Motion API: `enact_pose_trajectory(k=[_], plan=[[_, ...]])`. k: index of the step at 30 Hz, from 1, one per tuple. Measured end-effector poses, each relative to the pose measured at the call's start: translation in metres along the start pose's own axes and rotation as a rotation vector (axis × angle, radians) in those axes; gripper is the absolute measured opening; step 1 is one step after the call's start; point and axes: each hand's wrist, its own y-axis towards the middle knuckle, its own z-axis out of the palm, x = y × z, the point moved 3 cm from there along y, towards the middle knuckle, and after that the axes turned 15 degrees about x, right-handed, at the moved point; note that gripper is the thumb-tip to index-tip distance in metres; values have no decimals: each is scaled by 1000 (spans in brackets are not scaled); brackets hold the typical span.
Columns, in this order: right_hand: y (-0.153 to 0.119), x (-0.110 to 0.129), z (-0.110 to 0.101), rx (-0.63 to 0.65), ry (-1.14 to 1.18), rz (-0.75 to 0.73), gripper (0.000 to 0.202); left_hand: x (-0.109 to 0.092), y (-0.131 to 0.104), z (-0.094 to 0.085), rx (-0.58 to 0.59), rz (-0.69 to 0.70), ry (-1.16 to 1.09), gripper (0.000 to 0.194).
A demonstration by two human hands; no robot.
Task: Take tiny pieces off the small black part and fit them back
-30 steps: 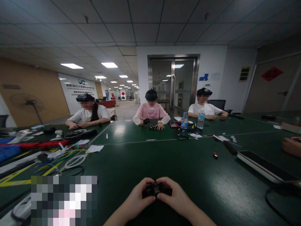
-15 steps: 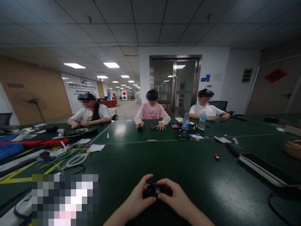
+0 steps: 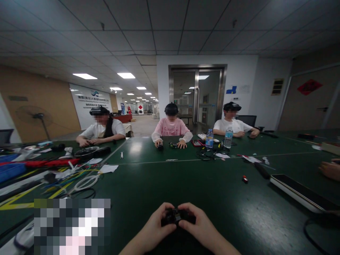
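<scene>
Close to my body, a small black object [image 3: 176, 215] is held level between both hands, just above the green table. My left hand [image 3: 157, 224] grips its left end, with the index finger curled over the top and the thumb along the near side. My right hand [image 3: 199, 224] holds the other end in the same way, and the two thumbs nearly meet at the front. A lighter patch shows at the object's middle. Fingers hide both ends, and its exact kind does not show.
Cables [image 3: 86, 182] and tools crowd the left side. To the right are a small red item [image 3: 244, 179] and a flat dark-topped device [image 3: 297, 191]. Two water bottles [image 3: 209, 138] stand farther back. Three people [image 3: 172, 124] sit opposite; another person's hand [image 3: 330, 169] shows at the right.
My left index finger, raised before, has come down onto the black object. The right fingers have shifted slightly. My view has tilted up a little.
</scene>
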Motion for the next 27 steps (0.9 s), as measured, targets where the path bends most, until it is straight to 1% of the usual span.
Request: enact_pose_trajectory(k=[7,12,18,27], plan=[[-1,4,1,27,3,7,32,5,1,-1,6,4,-15,43],[0,1,2,13,10,-3,32,4,1,0,-4,-42,-39,53],[0,1,1,10,7,-11,31,4,0,-1,6,-11,18,39],[-2,4,1,18,-10,15,31,9,0,-2,11,0,9,39]])
